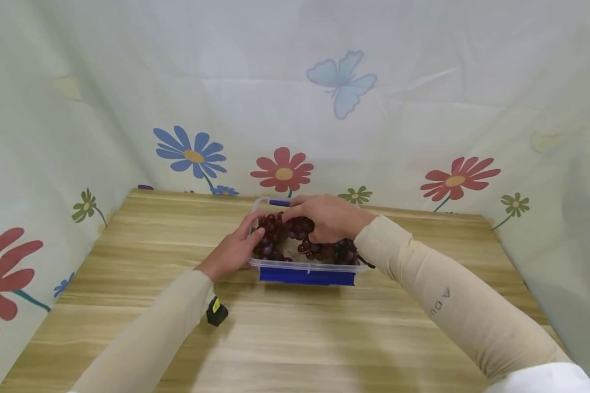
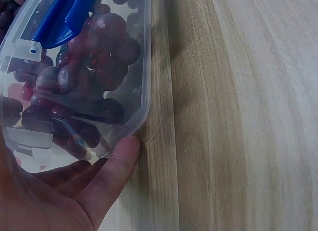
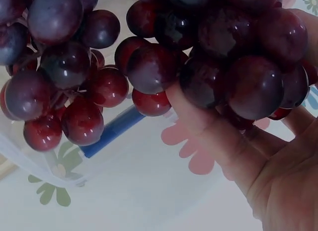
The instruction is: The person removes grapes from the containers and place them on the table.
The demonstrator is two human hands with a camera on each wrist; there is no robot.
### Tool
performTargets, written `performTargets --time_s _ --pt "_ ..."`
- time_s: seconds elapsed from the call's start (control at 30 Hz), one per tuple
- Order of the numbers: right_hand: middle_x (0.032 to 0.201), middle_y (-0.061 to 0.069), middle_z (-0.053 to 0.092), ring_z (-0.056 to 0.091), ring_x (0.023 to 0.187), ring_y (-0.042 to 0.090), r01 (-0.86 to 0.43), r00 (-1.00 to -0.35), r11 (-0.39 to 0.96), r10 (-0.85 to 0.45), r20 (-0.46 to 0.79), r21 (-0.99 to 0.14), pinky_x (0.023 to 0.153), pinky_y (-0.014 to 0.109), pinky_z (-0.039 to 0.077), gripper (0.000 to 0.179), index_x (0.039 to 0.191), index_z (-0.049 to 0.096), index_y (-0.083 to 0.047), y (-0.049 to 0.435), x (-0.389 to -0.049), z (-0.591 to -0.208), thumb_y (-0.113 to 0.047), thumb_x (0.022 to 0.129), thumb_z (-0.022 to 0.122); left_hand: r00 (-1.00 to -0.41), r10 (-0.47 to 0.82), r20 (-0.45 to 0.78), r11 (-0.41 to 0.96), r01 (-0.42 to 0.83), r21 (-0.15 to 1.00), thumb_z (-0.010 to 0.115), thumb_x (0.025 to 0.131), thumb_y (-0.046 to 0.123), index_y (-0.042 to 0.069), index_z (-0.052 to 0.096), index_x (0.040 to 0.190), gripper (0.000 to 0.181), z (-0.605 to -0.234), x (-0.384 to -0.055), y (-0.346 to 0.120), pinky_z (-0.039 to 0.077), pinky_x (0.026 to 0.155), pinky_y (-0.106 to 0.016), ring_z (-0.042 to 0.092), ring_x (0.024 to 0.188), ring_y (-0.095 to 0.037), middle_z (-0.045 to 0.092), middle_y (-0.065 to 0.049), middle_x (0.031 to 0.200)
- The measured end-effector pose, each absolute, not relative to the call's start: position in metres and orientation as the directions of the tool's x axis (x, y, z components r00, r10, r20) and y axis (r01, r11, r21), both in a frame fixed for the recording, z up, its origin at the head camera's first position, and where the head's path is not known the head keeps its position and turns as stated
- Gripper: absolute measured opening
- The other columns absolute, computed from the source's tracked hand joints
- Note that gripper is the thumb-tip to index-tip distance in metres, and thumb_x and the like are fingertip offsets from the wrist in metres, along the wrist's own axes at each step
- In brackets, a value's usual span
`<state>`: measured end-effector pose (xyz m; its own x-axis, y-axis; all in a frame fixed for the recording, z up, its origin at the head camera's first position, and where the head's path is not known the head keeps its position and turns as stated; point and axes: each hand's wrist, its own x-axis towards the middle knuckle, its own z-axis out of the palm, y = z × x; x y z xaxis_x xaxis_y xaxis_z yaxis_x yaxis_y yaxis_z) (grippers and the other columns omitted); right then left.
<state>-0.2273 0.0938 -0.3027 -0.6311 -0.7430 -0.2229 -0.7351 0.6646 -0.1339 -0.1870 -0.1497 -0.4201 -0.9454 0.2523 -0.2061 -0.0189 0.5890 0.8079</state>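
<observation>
A clear plastic box with blue latches stands on the table and holds dark red grapes. My left hand rests against the left end of this box; in the left wrist view one extended finger touches the outer corner. My right hand reaches over the box and grips a bunch of grapes, its fingers curled around the underside. To the left in the right wrist view is another cluster of grapes. Some of the right fingers are hidden behind the grapes.
The wood-grain table runs up to a pale flowered curtain at the back and sides. A small black object with a yellow mark shows beside the left sleeve. The box stands near the table's back edge.
</observation>
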Motion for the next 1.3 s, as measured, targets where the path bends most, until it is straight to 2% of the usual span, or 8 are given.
performTargets --time_s 0.37,0.57,0.73,0.83,0.97,1.07,1.3 --pt "0.154 0.003 0.054 0.062 0.131 0.030 -0.742 -0.644 0.665 -0.742 -0.187 -0.088 0.105 0.047 0.056 0.063 0.146 0.061 -0.027 0.109 -0.222 -0.278 -0.005 0.088 0.073 -0.948 0.257 -0.187 0.573 -0.006 0.819 0.032 0.112 0.052 0.047 0.019 0.160 0.049 -0.417 -0.189 -0.147 0.059 0.074 -0.037 0.054 0.064 -0.022 0.031 -0.012 0.169" --pt "0.146 0.003 0.058 0.066 0.122 0.028 -0.738 -0.658 0.673 -0.734 -0.165 -0.049 0.097 0.045 0.058 0.061 0.143 0.064 -0.027 0.124 -0.221 -0.265 -0.004 0.087 0.071 -0.952 0.246 -0.182 0.587 -0.003 0.809 0.033 0.112 0.052 0.047 0.018 0.161 0.051 -0.419 -0.190 -0.148 0.058 0.077 -0.039 0.056 0.064 -0.023 0.036 -0.015 0.166" --pt "0.143 0.003 0.059 0.066 0.117 0.027 -0.735 -0.666 0.676 -0.734 -0.136 -0.050 0.097 0.045 0.057 0.059 0.140 0.065 -0.026 0.139 -0.221 -0.255 -0.002 0.086 0.070 -0.955 0.236 -0.178 0.610 0.003 0.792 0.032 0.113 0.051 0.045 0.017 0.162 0.052 -0.419 -0.189 -0.150 0.054 0.079 -0.041 0.058 0.066 -0.024 0.040 -0.017 0.162" --pt "0.142 0.003 0.060 0.066 0.115 0.026 -0.725 -0.677 0.686 -0.725 -0.128 -0.052 0.097 0.046 0.057 0.059 0.140 0.065 -0.026 0.147 -0.220 -0.250 -0.002 0.086 0.070 -0.955 0.234 -0.184 0.608 -0.004 0.794 0.032 0.112 0.052 0.043 0.018 0.162 0.053 -0.418 -0.188 -0.151 0.057 0.080 -0.041 0.065 0.082 -0.026 0.038 -0.018 0.165" --pt "0.140 0.004 0.061 0.065 0.112 0.026 -0.701 -0.702 0.711 -0.701 -0.124 -0.050 0.096 0.047 0.058 0.058 0.139 0.066 -0.026 0.158 -0.220 -0.247 -0.004 0.086 0.071 -0.950 0.236 -0.204 0.592 -0.026 0.805 0.033 0.112 0.053 0.044 0.018 0.162 0.052 -0.419 -0.187 -0.152 0.060 0.077 -0.039 0.065 0.079 -0.027 0.038 -0.020 0.163" --pt "0.138 0.005 0.062 0.065 0.111 0.027 -0.686 -0.717 0.726 -0.686 -0.122 -0.046 0.096 0.048 0.058 0.056 0.137 0.066 -0.025 0.166 -0.220 -0.245 -0.004 0.085 0.072 -0.950 0.234 -0.208 0.587 -0.032 0.809 0.033 0.112 0.053 0.044 0.018 0.162 0.052 -0.419 -0.186 -0.151 0.058 0.075 -0.037 0.055 0.062 -0.024 0.041 -0.020 0.160" --pt "0.136 0.008 0.064 0.065 0.111 0.030 -0.649 -0.748 0.759 -0.649 -0.138 -0.051 0.094 0.052 0.058 0.055 0.136 0.066 -0.021 0.187 -0.221 -0.239 -0.005 0.084 0.072 -0.949 0.243 -0.200 0.577 -0.024 0.816 0.034 0.113 0.050 0.040 0.019 0.162 0.053 -0.422 -0.185 -0.150 0.058 0.074 -0.039 0.051 0.059 -0.021 0.033 -0.016 0.167"
